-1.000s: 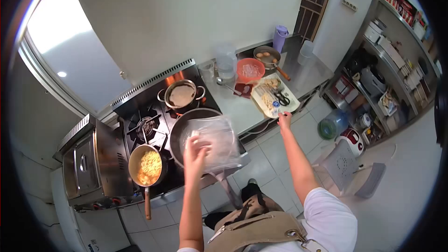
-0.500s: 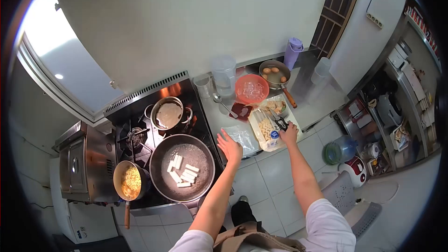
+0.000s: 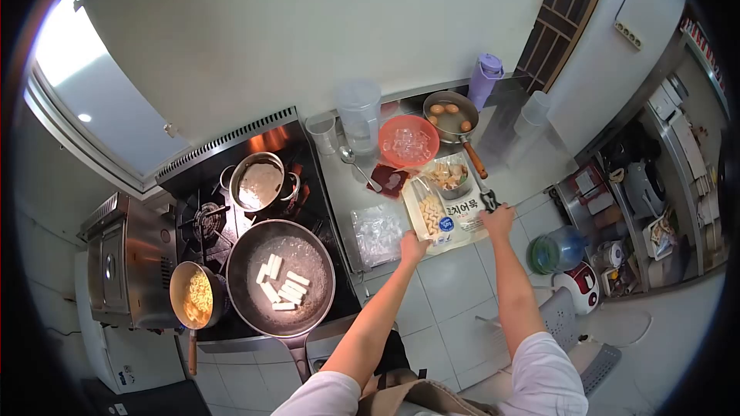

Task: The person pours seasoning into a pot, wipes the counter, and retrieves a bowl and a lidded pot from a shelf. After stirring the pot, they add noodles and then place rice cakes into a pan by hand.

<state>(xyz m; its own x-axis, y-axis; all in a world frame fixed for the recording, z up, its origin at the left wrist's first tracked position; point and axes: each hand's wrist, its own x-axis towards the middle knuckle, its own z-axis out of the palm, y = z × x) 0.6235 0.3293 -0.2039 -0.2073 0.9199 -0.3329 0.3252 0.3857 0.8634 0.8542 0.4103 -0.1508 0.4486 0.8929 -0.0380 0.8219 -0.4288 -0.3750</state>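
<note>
Room: small kitchen, white wall, tiled floor; stocked shelves stood far right of the big pan (image 3: pixel 304 250).
Surface: steel counter (image 3: pixel 343 200) ran just right of the big pan, which sat on a black gas stove (image 3: pixel 204 219).
Big pan: held white sticks (image 3: pixel 279 286).
Pans: noodle pan (image 3: pixel 193 296) sat left of the big pan, pot (image 3: pixel 258 181) behind it.
Package (image 3: pixel 443 216): printed food pack at the counter's near edge, right of the big pan, past a clear bag (image 3: pixel 378 231).
Left hand (image 3: pixel 414 247): fingers curled tight on the package's near left corner.
Right hand (image 3: pixel 501 221): further right of the big pan, at the package's right edge, fingers wrapped round the black handles of scissors (image 3: pixel 487 199); blades too small to read.
Clutter: orange bowl (image 3: pixel 407 141), egg pan (image 3: pixel 449 112), pitcher (image 3: pixel 358 112) and purple bottle (image 3: pixel 484 77) stood right of and beyond the big pan.
</note>
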